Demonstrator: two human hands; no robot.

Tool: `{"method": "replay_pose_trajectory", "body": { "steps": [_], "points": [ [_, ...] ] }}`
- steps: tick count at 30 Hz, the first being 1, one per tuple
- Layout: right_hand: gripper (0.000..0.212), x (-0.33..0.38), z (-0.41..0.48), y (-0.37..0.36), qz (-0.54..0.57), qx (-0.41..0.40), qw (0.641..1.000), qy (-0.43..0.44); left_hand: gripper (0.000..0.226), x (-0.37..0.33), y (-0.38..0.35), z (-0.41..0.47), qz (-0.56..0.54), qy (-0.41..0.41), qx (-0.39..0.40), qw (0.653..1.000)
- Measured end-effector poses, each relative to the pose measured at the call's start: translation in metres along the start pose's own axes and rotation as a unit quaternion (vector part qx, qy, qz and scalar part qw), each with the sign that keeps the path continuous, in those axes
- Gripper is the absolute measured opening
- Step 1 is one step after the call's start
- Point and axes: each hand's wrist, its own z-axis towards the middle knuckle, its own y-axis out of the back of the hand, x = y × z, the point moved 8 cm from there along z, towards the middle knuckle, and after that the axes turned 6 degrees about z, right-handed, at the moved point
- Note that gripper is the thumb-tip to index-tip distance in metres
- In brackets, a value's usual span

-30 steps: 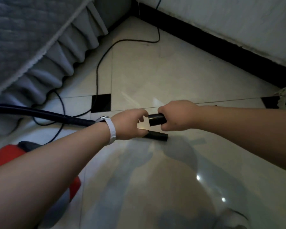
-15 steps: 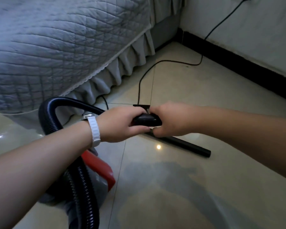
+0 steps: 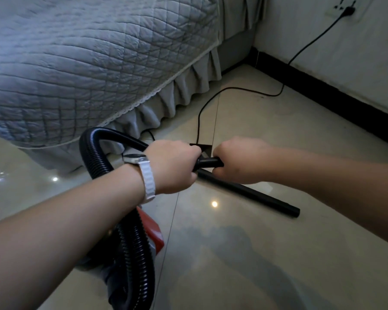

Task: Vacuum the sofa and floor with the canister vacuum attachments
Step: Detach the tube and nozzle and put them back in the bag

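Note:
My left hand [image 3: 174,166] grips the end of the black ribbed vacuum hose [image 3: 94,153], which loops up and back down to the red canister [image 3: 151,229] under my left forearm. My right hand [image 3: 235,161] grips a short black tube piece [image 3: 207,163] that meets the hose end between my fists. A long black wand tube [image 3: 251,194] lies on the glossy tiled floor [image 3: 244,253] just below my hands, running down to the right. The sofa with its grey quilted cover [image 3: 87,63] fills the upper left.
A black power cord [image 3: 287,63] runs from a wall socket [image 3: 343,8] at the top right down across the floor toward the sofa skirt. A black skirting board [image 3: 323,95] lines the white wall on the right.
The view has lifted from the floor to take in the sofa and wall socket. My hands have come together, joining the tube piece to the hose end, and the hose now arches up.

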Motion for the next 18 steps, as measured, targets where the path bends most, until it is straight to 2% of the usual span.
{"method": "replay_pose_trajectory", "body": {
  "steps": [4, 7, 10, 15, 18],
  "points": [
    [0.031, 0.001, 0.001, -0.007, 0.004, 0.005, 1.000, 0.001, 0.024, 0.000, -0.008, 0.001, -0.014, 0.006, 0.044, 0.999],
    [0.029, 0.006, 0.000, -0.010, -0.001, 0.009, 1.000, 0.008, 0.014, 0.000, -0.013, -0.002, -0.072, -0.015, 0.091, 0.993],
    [0.023, 0.011, 0.000, -0.005, -0.042, -0.014, 0.999, 0.028, 0.016, 0.004, -0.016, -0.005, -0.137, -0.007, 0.129, 0.982],
    [0.028, 0.010, -0.003, 0.003, -0.119, -0.062, 0.989, 0.058, 0.019, 0.003, -0.018, -0.004, -0.209, 0.014, 0.164, 0.964],
    [0.028, 0.009, -0.003, 0.000, -0.111, -0.060, 0.990, 0.062, 0.018, 0.000, -0.018, -0.003, -0.200, 0.020, 0.170, 0.965]
  ]
}}
